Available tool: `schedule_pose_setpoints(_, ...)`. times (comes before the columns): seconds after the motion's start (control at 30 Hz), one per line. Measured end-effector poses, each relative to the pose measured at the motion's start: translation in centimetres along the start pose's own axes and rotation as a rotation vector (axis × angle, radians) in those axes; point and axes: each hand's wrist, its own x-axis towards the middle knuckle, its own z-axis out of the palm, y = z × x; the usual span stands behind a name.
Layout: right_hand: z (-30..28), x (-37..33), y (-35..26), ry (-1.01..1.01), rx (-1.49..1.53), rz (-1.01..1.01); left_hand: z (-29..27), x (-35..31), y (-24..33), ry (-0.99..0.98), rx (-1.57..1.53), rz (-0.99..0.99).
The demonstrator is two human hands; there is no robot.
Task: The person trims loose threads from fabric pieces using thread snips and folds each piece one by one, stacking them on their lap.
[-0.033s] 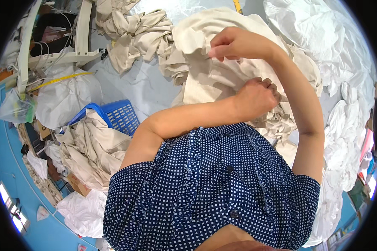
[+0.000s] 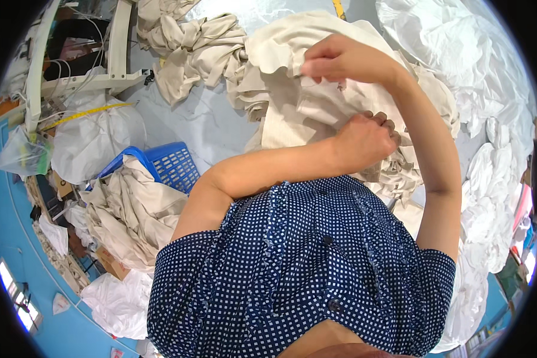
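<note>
A beige cloth [image 2: 292,122], ribbed or creased in places, lies spread and bunched in front of me. My left hand [image 2: 367,140] rests low on it, reaching across my body with its fingers curled in a fist around a bunched part of the cloth. Farther away, my right hand [image 2: 343,59] hovers over the same cloth, its fingers bent and pinched together. What they hold, if anything, is too small or hidden to name. The two hands are apart, the right one beyond the left.
More beige cloth [image 2: 212,45] is heaped at the far left. A blue basket [image 2: 176,164] with beige cloth [image 2: 134,206] stands left of me. White fabric [image 2: 453,45] is piled along the right. A pale metal frame [image 2: 118,45] and a yellow tape [image 2: 89,111] are on the left.
My right hand has shifted slightly to the right and away from me. The left hand and the cloth beneath it look the same.
</note>
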Motion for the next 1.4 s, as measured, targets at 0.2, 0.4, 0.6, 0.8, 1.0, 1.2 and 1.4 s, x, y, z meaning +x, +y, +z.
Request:
schedule_pose_setpoints(0.2,-2.3,-10.5,5.3,0.746,0.289,-0.003,-3.1,-0.6,-0.4,-0.045,-0.084,0.024)
schedule_pose_setpoints(0.4,3.6,-18.0,15.4,1.310,0.319,0.354,-4.7,-1.6,-0.4,-0.060,-0.139,0.058)
schedule_pose_setpoints(0.6,9.0,-13.3,16.1,1.420,0.206,0.446,-4.5,-4.0,0.2,-0.255,-0.244,0.079)
schedule_pose_setpoints(0.8,9.7,-15.9,25.7,1.223,0.309,0.677,-8.5,-4.6,-4.0,-0.250,0.087,-0.071)
schedule_pose_setpoints(1.0,11.2,-18.7,35.5,1.627,-0.147,0.903,-13.3,-10.1,-6.0,-0.725,-0.012,-0.677)
schedule_pose_setpoints(1.2,3.6,-23.2,35.7,1.651,-0.204,0.697,-13.0,-4.3,-6.7,-0.299,-0.062,-0.558)
schedule_pose_setpoints(1.4,-8.9,-27.4,14.8,1.563,-0.444,0.305,-7.3,9.0,-6.1,-0.039,-0.392,-0.189)
